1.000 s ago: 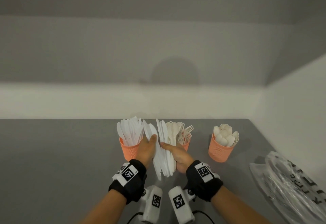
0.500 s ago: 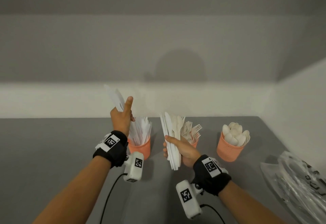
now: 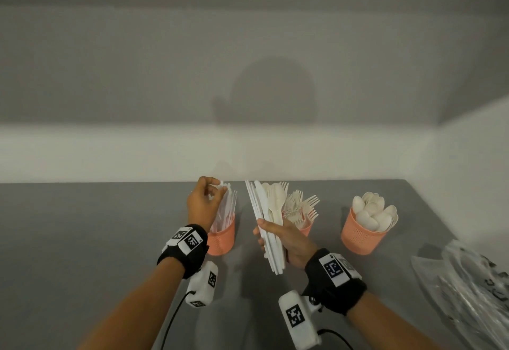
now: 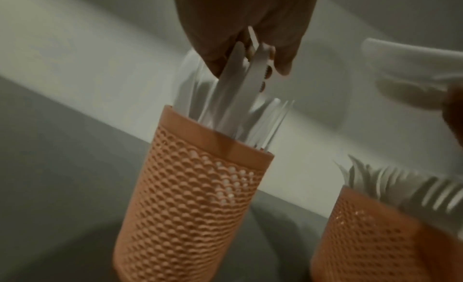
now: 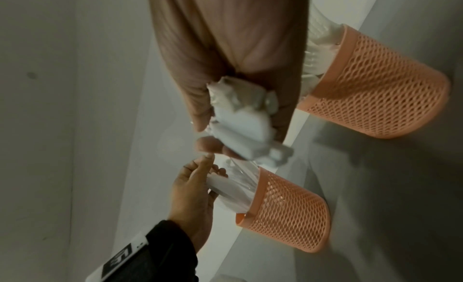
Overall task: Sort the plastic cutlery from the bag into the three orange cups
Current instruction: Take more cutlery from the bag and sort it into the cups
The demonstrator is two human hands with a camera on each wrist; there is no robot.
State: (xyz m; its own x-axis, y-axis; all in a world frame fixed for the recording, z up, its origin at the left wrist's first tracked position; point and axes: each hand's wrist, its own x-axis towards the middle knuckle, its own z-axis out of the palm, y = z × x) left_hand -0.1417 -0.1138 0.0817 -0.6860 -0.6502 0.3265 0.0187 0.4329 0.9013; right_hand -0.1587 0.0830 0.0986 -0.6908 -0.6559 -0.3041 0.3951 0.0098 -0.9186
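Three orange mesh cups stand in a row on the grey table. The left cup (image 3: 221,239) (image 4: 192,197) holds white knives (image 4: 240,78). Over it my left hand (image 3: 213,192) pinches the tops of a few knives whose lower ends are inside the cup. A mixed bundle of cutlery (image 3: 268,212) (image 5: 240,116), knives with a spoon and a fork showing, stands upright in the grip of my right hand (image 3: 268,232) in front of the middle cup (image 3: 306,229), which holds forks. The right cup (image 3: 363,235) is full of spoons.
A crumpled clear plastic bag (image 3: 468,289) with black print lies at the table's right edge. White walls close the table at the back and right. Bare grey tabletop stretches to the left of the cups.
My left hand pulled a few knives from the bundle, raised them, then brought them down into the left cup. My right hand kept its hold on the bundle.
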